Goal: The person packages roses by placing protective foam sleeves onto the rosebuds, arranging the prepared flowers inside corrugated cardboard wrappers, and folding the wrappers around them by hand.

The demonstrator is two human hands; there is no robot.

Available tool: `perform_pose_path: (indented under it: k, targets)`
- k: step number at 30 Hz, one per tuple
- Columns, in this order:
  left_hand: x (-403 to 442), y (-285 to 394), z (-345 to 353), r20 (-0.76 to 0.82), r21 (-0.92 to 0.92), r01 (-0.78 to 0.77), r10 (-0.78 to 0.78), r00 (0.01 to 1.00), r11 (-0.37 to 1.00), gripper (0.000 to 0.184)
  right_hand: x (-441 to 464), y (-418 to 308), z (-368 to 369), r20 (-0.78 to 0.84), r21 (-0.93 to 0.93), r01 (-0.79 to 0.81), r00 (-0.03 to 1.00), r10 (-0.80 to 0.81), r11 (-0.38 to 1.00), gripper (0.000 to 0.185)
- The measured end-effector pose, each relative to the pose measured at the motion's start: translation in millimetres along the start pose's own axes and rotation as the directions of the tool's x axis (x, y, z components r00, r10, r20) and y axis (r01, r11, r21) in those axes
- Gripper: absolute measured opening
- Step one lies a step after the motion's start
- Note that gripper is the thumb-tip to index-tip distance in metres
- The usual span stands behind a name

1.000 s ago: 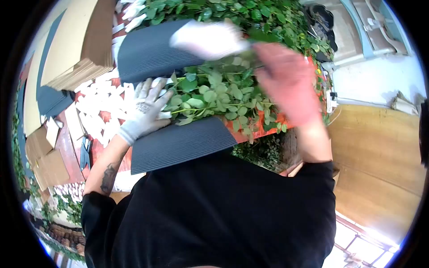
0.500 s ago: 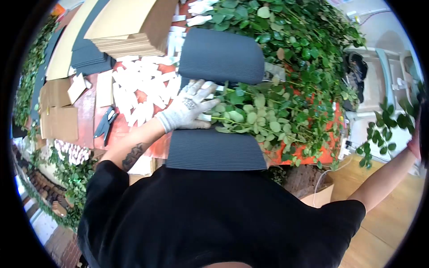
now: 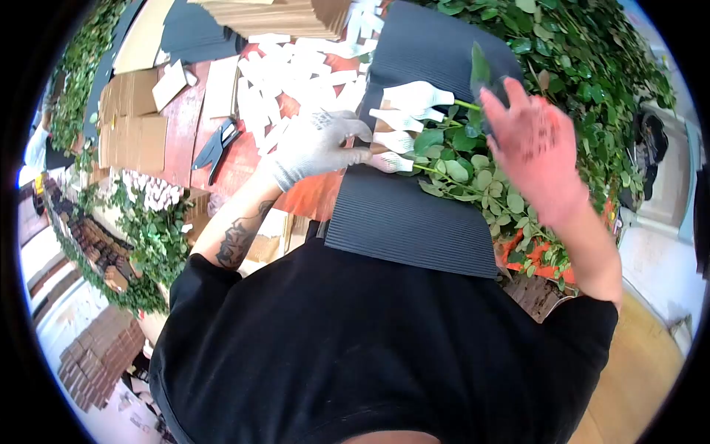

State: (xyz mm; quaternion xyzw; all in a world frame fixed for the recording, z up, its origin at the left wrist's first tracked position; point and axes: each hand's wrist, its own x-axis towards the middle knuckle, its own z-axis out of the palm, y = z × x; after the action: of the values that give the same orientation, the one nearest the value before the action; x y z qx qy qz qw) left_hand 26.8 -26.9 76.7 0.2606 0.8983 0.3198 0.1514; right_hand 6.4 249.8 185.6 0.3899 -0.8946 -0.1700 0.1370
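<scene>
My left hand (image 3: 322, 144), in a whitish glove, is beside the tips of several roses in white sleeves (image 3: 393, 140). Its fingers are curved and apart, close to or touching the lowest heads. My right hand (image 3: 536, 140), in a pink glove, closes around a green stem that leads to the uppermost sleeved rose (image 3: 418, 95). Its palm and the stem's lower part are hidden. The roses lie on a dark corrugated sheet (image 3: 414, 222), with their leafy stems pointing right.
Loose white sleeves (image 3: 296, 70) are scattered on the red table (image 3: 177, 144). A black stapler-like tool (image 3: 215, 150) lies at left, near brown cardboard pieces (image 3: 133, 140). Stacked cardboard sheets (image 3: 288, 18) stand at the back. Dense foliage (image 3: 584, 89) covers the right side.
My right hand has come in from the far right to the roses, bringing a leafy stem. My left hand has lifted off the stems and drawn back beside the heads. The view has shifted.
</scene>
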Motion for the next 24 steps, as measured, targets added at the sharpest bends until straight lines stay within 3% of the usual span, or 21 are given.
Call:
perform_pose_path:
  k: [1,3,5,6,8,13,16,17,20,22,24]
  targets:
    - [-1.0,-0.8,3.9,0.001,-0.004,0.018,-0.018,1.000,1.000,0.022,8.6,-12.8,-12.3,0.159,0.098,-0.038,0.987,0.022,0.994,0.024]
    - [-1.1,-6.8,14.6,0.136,0.053,0.041,-0.047,0.990,0.998,0.024,-5.8,-41.5,9.8,0.031,0.288,0.083,0.995,-0.096,0.954,0.018]
    - [0.7,-17.9,27.4,0.087,0.021,-0.012,0.010,0.996,1.000,0.023,-10.3,-59.4,54.8,0.107,0.534,0.144,0.966,-0.235,0.833,0.025]
    - [1.8,-18.1,29.4,0.095,-0.002,-0.012,0.012,0.995,1.000,0.022,-9.2,-65.5,67.9,0.108,0.536,0.140,0.967,-0.232,0.833,0.025]
    - [2.7,-22.2,33.2,0.103,-0.025,-0.006,0.009,0.995,1.000,0.021,-3.3,-76.2,83.8,0.490,0.596,-0.048,0.813,-0.315,0.801,0.037]
    - [5.0,-30.2,30.4,0.156,-0.134,0.041,-0.020,0.988,0.990,0.017,-4.8,-80.1,88.8,0.439,0.631,-0.044,0.843,-0.310,0.775,0.029]
    - [4.4,-22.0,25.1,0.129,-0.113,0.032,-0.018,0.992,0.993,0.017,1.4,-77.6,84.5,0.493,0.626,-0.020,0.784,-0.376,0.779,0.027]
    - [4.9,-21.0,22.9,0.129,-0.113,0.033,-0.018,0.991,0.993,0.017,0.2,-77.5,86.1,0.435,0.642,0.006,0.821,-0.370,0.767,0.022]
    - [1.3,-19.8,17.9,0.122,-0.108,0.133,-0.120,0.985,0.985,0.018,-3.7,-81.8,90.1,0.353,0.669,0.029,0.867,-0.352,0.743,0.019]
    - [5.4,-21.7,16.7,0.072,-0.223,0.300,-0.292,0.954,0.927,0.020,-4.6,-83.6,92.1,0.332,0.672,0.031,0.880,-0.338,0.740,0.020]
    - [15.7,-29.1,20.1,0.095,-0.236,0.320,-0.305,0.947,0.918,0.022,-3.9,-84.9,92.5,0.323,0.678,0.003,0.897,-0.302,0.735,0.020]
